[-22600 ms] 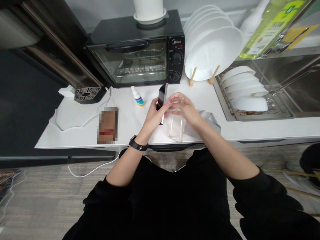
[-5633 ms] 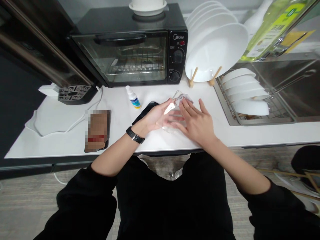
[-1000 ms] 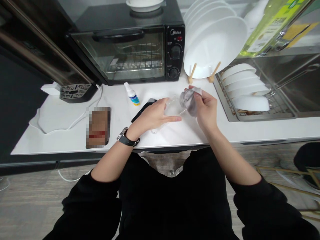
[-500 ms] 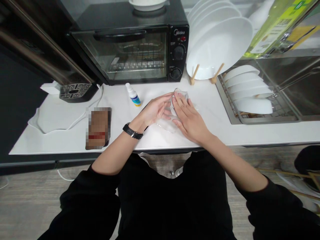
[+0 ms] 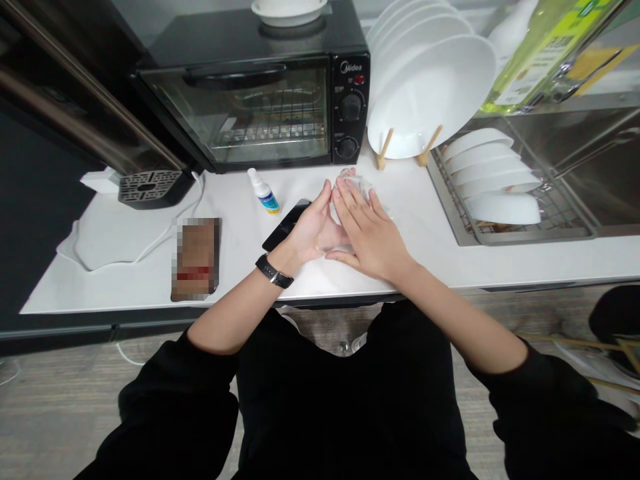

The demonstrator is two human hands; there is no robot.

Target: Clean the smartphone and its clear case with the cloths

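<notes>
Wiping apparently in hand: left hand (image 5: 316,230) cradles clear plastic phone case (image 5: 345,172), right hand (image 5: 373,233) presses crumpled pale-grey cloth (image 5: 369,186), fingers straight; next stroke calls for steady support.

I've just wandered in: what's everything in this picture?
Counter: one, white, centre
Toaster oven: one, black, counter's back
Saucer: one, white, on oven
Plates: several, white, upright right of oven
Sink: one, grey, right
Dishes: several, white, sink's left end
Green-liquid bottle: one, yellow-green, behind sink
Machine: one, dark, left of oven
Counter cable: one, white, left
Spray bottle: one, white-blue, before oven
Phone: one, black, beside left hand
Pixelated rectangle: one, brownish, counter's left
Material: count unclear, pale, mostly under right hand
Watch: one, black, left wrist
Left hand: one, bare, centre
Right hand: one, bare, against left
</notes>
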